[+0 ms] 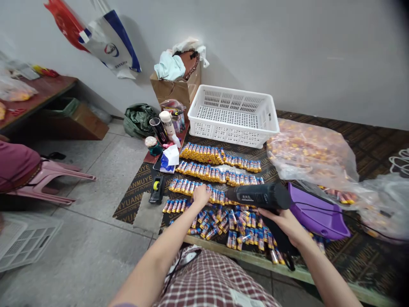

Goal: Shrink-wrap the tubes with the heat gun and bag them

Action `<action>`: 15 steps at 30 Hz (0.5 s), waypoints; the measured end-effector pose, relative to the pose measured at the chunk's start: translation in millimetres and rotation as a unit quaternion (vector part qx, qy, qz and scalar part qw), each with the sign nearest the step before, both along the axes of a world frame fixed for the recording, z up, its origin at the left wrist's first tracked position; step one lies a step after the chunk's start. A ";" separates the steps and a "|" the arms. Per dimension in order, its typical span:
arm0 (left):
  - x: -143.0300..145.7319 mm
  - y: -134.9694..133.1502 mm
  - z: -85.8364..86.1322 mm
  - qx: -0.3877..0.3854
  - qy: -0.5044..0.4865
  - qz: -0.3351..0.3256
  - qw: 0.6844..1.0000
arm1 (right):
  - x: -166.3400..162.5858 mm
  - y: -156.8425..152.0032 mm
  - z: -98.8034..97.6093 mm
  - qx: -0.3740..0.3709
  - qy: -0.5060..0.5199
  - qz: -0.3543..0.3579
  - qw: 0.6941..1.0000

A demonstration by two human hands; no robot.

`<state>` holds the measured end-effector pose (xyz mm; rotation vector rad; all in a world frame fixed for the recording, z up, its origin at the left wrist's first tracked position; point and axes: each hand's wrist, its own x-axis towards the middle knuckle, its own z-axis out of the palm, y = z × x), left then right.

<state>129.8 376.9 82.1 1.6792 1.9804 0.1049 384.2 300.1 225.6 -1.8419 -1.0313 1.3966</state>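
Note:
My right hand (284, 224) is wrapped around the handle of a black hair dryer (258, 195), whose nozzle points left along the rows. Across the table stand several rows of small blue and yellow cylinders (204, 171) that look like batteries. My left hand (201, 195) is closed, its fingertips down at the row in front of the nozzle; what the fingers grip is hidden. Nearer me, a shorter row (174, 206) stands at the left, and many loose cylinders (236, 224) lie scattered along the front edge.
A white plastic crate (233, 135) stands at the back. To the right are a clear bag of cylinders (313, 149) and a purple scoop (319, 217) with a black cord across it. A tape dispenser (156, 190) and bottles (167, 121) are left. A person (19, 166) sits far left.

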 end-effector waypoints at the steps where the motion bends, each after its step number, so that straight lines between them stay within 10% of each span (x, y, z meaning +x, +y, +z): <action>1: -1.6 -0.5 0.4 -0.007 -0.008 0.006 1.000 | -1.6 -0.5 -3.0 0.009 0.000 0.011 1.000; 15: -92.1 -106.4 -25.1 0.019 -0.105 0.138 0.985 | -80.2 35.8 -23.3 0.073 0.033 0.114 0.990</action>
